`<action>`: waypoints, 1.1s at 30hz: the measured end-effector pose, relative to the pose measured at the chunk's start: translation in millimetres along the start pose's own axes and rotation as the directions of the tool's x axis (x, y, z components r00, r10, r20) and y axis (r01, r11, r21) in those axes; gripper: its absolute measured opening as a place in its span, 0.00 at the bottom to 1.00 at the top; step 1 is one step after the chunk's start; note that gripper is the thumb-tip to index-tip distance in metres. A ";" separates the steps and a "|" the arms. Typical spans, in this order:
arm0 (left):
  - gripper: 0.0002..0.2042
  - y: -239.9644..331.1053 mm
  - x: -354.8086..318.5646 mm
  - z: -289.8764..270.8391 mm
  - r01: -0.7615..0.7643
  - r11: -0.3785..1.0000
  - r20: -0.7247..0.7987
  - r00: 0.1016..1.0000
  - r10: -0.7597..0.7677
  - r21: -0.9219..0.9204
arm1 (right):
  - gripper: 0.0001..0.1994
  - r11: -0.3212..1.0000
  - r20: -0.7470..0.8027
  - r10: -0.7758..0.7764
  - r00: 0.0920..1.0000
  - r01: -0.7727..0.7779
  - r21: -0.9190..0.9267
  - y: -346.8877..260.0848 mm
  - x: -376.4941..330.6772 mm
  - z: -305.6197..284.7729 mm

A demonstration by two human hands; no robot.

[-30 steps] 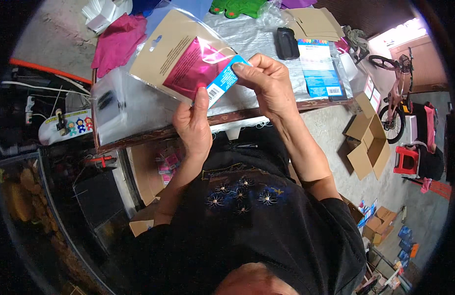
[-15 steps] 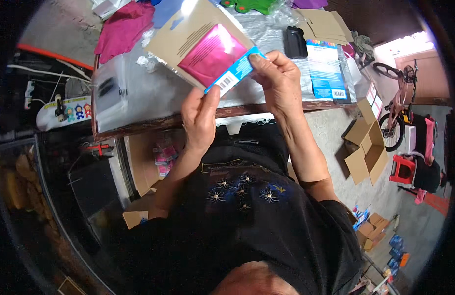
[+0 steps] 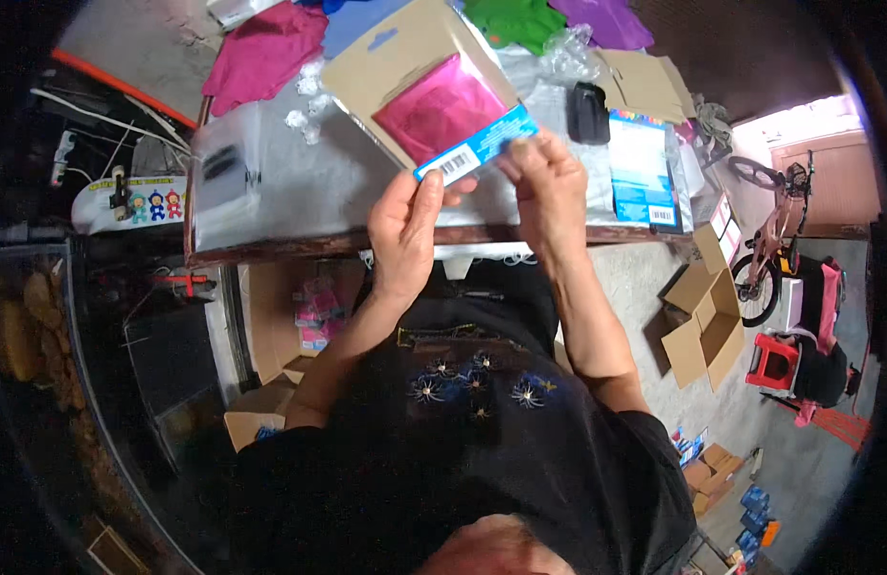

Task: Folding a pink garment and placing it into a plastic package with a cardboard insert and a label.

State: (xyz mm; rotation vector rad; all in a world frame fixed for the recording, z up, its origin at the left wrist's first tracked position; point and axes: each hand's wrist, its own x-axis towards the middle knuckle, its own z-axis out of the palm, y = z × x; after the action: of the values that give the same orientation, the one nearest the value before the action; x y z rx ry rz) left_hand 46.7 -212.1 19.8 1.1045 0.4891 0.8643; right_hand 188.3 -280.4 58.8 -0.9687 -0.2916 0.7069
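Note:
A flat packet (image 3: 367, 81) with a tan card face, a hanging hole and a blue band with a barcode is held up over the table. Folded shiny pink fabric (image 3: 439, 110) shows in its middle. My left hand (image 3: 405, 230) grips the packet's lower corner, thumb in front and fingers behind. At the right end of the blue band is my right hand (image 3: 549, 192), its fingers bent and smeared by motion. Whether it still touches the packet I cannot tell.
The silver-covered table (image 3: 319, 196) bears pink cloth (image 3: 266, 57), green cloth (image 3: 511, 21), purple cloth (image 3: 611, 21), a black tray (image 3: 588, 113), a blue-and-white card (image 3: 640, 168), brown cardboard (image 3: 645, 86) and clear plastic bags (image 3: 223, 182). An opened carton (image 3: 707, 321) stands on the floor at right.
The packet has shifted slightly right and down in the picture. My right thumb has slid off the front of the blue band. My left hand keeps its grip on the lower corner.

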 end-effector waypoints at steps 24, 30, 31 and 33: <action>0.14 -7.8 -3.1 -12.6 -0.179 0.965 0.226 0.965 0.134 0.189 | 0.23 0.999 0.478 0.041 0.877 -0.038 -0.016 33.6 5.4 -42.7; 0.15 -15.7 -3.8 -17.4 -0.186 0.981 0.242 0.955 0.169 0.050 | 0.21 0.999 0.460 0.036 0.887 -0.023 -0.034 40.3 8.0 -46.0; 0.14 -15.9 -4.3 -17.2 -0.127 0.990 0.241 0.960 0.140 -0.069 | 0.20 1.000 0.487 0.011 0.873 -0.015 0.003 38.6 7.2 -43.5; 0.14 -16.0 -3.2 -16.7 -0.065 0.981 0.251 0.962 0.111 -0.185 | 0.16 0.999 0.451 0.029 0.892 -0.038 0.011 40.9 5.9 -46.6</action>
State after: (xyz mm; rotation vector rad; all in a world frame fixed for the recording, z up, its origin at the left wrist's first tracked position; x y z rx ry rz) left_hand 38.4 -208.2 -1.7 1.0641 0.1428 0.8084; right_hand 200.1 -291.7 -1.4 -0.7825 -0.6772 0.9648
